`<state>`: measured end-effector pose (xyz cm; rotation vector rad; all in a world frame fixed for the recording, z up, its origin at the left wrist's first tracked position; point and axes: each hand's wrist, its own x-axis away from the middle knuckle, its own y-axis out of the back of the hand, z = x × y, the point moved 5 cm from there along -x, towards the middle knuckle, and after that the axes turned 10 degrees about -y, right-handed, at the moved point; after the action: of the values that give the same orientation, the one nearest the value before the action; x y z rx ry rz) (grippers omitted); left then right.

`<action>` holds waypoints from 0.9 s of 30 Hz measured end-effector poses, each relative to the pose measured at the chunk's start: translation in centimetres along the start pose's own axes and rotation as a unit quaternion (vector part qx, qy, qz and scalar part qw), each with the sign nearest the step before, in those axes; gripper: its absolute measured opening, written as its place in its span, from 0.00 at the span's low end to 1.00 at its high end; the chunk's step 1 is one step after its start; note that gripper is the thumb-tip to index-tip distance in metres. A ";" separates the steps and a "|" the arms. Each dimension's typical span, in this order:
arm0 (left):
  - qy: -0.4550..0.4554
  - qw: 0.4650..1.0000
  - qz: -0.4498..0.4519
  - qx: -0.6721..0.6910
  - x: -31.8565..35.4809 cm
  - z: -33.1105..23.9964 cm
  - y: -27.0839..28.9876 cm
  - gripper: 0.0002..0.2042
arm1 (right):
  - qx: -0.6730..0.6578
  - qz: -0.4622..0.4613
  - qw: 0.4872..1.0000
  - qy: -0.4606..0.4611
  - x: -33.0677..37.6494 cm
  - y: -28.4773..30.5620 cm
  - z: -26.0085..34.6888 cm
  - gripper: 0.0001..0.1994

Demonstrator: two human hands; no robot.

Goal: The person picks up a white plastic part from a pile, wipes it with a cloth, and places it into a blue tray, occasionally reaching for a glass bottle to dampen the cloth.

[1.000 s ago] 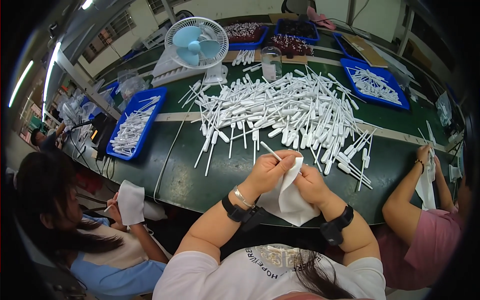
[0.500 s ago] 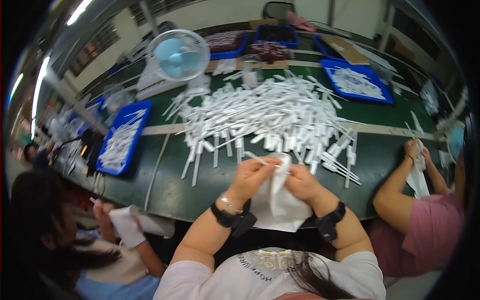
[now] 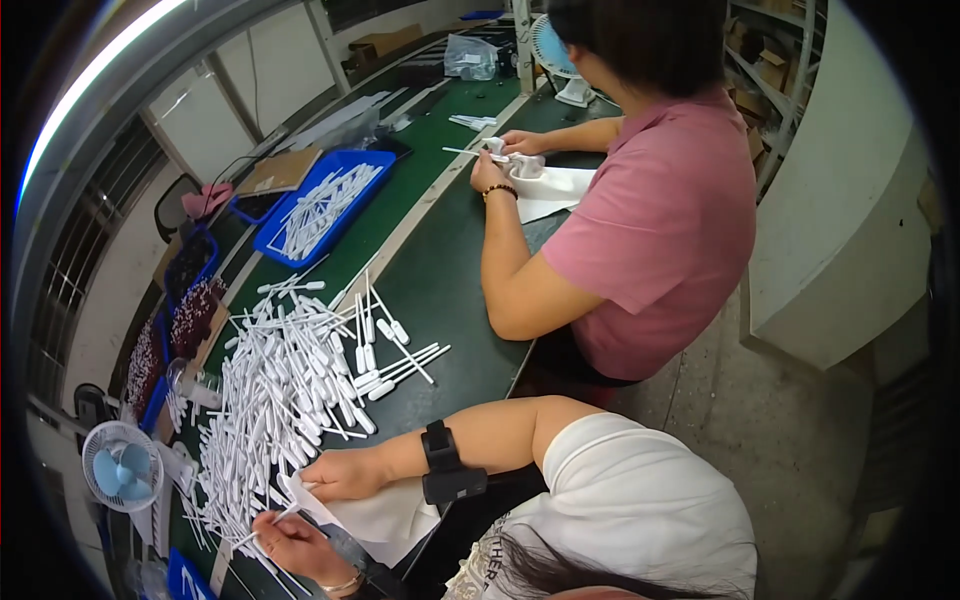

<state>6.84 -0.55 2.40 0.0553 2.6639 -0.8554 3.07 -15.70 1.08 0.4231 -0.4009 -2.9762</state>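
Note:
My left hand (image 3: 298,548), near the lower edge at the pile, is closed on a slim white stick-shaped piece (image 3: 287,514). Just beyond it my right hand (image 3: 345,474) is a closed fist gripping a white cloth (image 3: 392,520). The cloth hangs over the near table edge, below my right forearm. Whether the held piece runs into the cloth is hard to make out. Beside both hands spreads a large heap of white stick-shaped pieces (image 3: 290,380), each thin at one end and thicker at the other.
A co-worker in a pink shirt (image 3: 650,200) sits to the right, holding a white cloth and stick. A blue tray (image 3: 375,172) of white pieces stands beyond the heap. A small fan (image 3: 123,466) is at the left. Concrete floor and a white pillar (image 3: 850,200) lie right.
My view has swung to the right, so the co-worker in pink now appears large. Both my hands still hold the stick-shaped piece and the cloth, now a little farther apart.

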 end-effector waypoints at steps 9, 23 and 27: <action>0.043 0.973 0.114 -0.194 0.9 2.8 -0.4 0.10 | 0.061 -0.089 0.993 0.042 -0.2 -2.5 -0.4 0.10; 0.010 1.000 -0.023 -0.003 -3.1 -0.6 3.7 0.09 | 0.075 -0.114 0.991 -0.001 -0.4 -1.1 -0.4 0.09; 0.052 0.985 0.086 -0.139 -0.4 1.9 1.3 0.09 | -0.035 -0.090 0.993 -0.062 -0.4 -1.6 -1.0 0.08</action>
<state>7.99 -0.51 0.34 0.2650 2.7992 -0.4336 3.61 -14.33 -0.16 0.2829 -0.2832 -3.1911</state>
